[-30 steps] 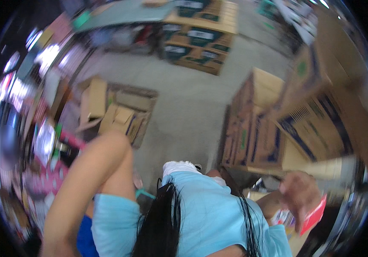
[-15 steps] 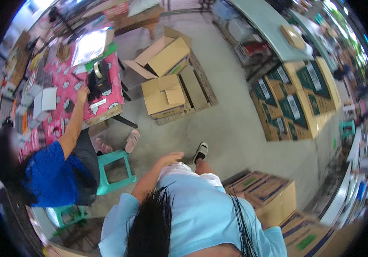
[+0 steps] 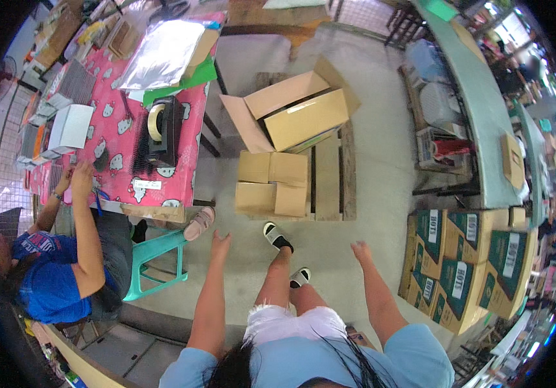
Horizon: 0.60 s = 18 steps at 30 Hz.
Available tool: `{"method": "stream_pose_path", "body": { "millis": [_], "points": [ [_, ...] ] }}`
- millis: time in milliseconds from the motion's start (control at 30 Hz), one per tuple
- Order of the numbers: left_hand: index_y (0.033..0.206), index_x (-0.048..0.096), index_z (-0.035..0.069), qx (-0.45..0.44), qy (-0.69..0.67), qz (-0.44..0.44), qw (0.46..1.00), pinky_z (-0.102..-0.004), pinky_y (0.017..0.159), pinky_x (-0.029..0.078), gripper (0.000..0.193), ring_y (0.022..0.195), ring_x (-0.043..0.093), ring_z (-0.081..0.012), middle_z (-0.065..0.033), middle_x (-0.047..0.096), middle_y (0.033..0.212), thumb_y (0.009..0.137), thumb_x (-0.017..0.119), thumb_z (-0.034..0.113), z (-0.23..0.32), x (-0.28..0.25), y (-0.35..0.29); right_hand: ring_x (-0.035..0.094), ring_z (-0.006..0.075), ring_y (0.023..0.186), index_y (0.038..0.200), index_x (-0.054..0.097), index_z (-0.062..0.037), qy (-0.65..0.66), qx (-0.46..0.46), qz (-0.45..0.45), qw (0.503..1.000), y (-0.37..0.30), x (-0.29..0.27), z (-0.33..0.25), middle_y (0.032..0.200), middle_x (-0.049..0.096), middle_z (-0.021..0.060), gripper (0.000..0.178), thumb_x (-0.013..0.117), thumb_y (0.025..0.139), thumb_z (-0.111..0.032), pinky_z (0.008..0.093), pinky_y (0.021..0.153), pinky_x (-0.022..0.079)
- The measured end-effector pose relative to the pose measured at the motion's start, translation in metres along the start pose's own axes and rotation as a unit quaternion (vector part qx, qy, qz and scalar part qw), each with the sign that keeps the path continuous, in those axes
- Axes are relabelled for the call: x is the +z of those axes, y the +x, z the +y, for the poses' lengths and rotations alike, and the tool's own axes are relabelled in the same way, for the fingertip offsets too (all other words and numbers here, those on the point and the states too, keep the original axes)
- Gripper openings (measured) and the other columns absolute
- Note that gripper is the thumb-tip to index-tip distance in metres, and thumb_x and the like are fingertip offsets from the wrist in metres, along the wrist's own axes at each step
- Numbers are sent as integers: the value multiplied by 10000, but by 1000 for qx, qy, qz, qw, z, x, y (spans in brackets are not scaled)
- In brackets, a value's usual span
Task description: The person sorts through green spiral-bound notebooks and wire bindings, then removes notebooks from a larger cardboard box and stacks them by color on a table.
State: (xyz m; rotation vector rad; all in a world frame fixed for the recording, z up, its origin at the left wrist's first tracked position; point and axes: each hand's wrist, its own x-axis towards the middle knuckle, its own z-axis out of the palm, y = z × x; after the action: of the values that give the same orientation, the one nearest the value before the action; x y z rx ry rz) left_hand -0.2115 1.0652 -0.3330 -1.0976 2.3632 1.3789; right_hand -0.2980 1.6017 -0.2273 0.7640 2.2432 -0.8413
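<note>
Both my arms stretch forward over the floor, one on each side of my legs. My left hand [image 3: 221, 243] is empty, its thumb and fingers apart, near a pink slipper on a seated person's foot. My right hand [image 3: 359, 249] also hangs in the air with nothing visible in it, its fingers partly spread. Ahead, between the hands and beyond them, a brown carton [image 3: 271, 184] with folded-in top flaps sits on a wooden pallet [image 3: 349, 187]. Behind it leans a larger carton [image 3: 307, 116] with its flaps standing open. Neither hand touches a carton.
A seated person in a blue shirt [image 3: 52, 278] works at a pink-covered table [image 3: 113, 84] on my left. A tape dispenser [image 3: 165, 129] stands on it. A green stool [image 3: 155, 265] is beside my left arm. Stacked cartons [image 3: 465, 265] and a long grey-green table [image 3: 485, 110] line the right.
I have turned and stepped nearer the pallet cartons. My left hand moved away from my waist, and my right arm came into view. The seated person's hands are now together by the table's edge.
</note>
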Motion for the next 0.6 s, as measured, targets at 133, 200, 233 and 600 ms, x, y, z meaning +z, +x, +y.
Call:
{"method": "stream_pose_path", "body": {
  "millis": [133,200,233,600],
  "points": [
    [1451,312,-24,-54,10,-16,998,-447,1115,323,892,1380,316,-406,-296,323,1477,816,690,475,80,62,99,536,384,1202,1386,462,-21,23,-81,33,996,130,60,-136,1313,552,220,835,541,861,-666,485,987,433],
    [1455,308,-17,-60,20,-5,998,-446,1109,330,900,1359,339,-420,-295,327,1474,816,685,493,85,78,136,484,394,1260,1431,392,-16,52,-69,69,994,164,109,-192,1407,454,246,906,490,859,-711,500,1019,411],
    [1458,306,-14,-62,26,0,998,-445,1106,333,904,1348,351,-427,-295,328,1472,817,682,502,78,85,152,484,394,1260,1431,392,-16,45,-71,57,995,176,130,-211,1407,454,246,906,490,859,-711,500,1019,411],
    [1298,470,34,-63,69,96,991,-480,873,470,705,1033,585,-438,-257,604,1117,878,529,597,94,164,187,621,363,1074,1335,510,28,83,75,184,977,257,227,-239,1149,650,229,898,496,838,-719,456,904,483]
  ]
}}
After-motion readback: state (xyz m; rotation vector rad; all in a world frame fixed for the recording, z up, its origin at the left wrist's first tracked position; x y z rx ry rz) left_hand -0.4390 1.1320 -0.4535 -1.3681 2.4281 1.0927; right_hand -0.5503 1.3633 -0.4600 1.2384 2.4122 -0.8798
